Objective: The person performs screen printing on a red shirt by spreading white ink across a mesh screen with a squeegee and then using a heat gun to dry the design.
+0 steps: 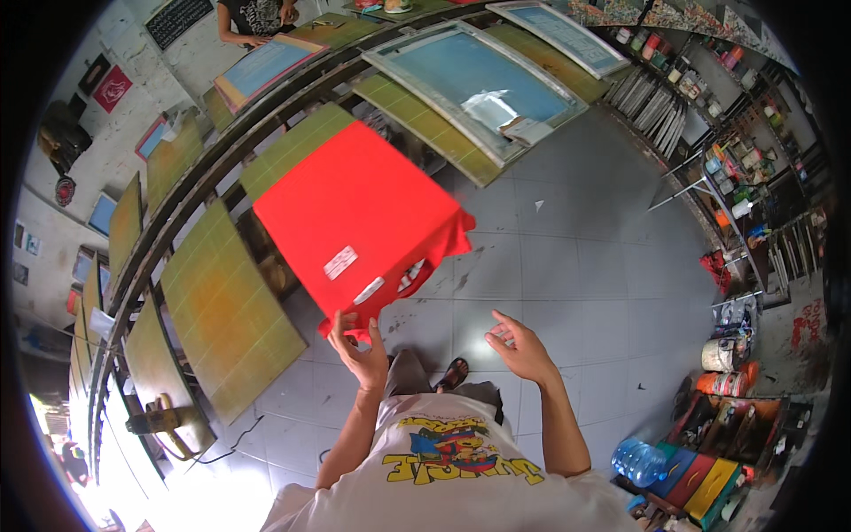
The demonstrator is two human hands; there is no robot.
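A red cloth (355,199), apparently a garment, lies flat over a tilted greenish board, its near edge hanging in loose folds. Two small white printed patches show on it near that edge. My left hand (360,356) is at the cloth's nearest corner, thumb and fingers apart, the fingertips against or just in front of the red fabric; whether they touch cannot be made out. To the right of the cloth, my right hand (521,349) hovers above the floor, holding nothing, its fingers loosely curled and apart.
Several yellow-green boards (226,310) line a long curved dark rail (199,168). A framed screen (479,84) rests on boards beyond the cloth. A metal clamp (164,424) sits lower left. Shelves of pots and a blue water bottle (640,463) stand right. Another person (257,19) works far off.
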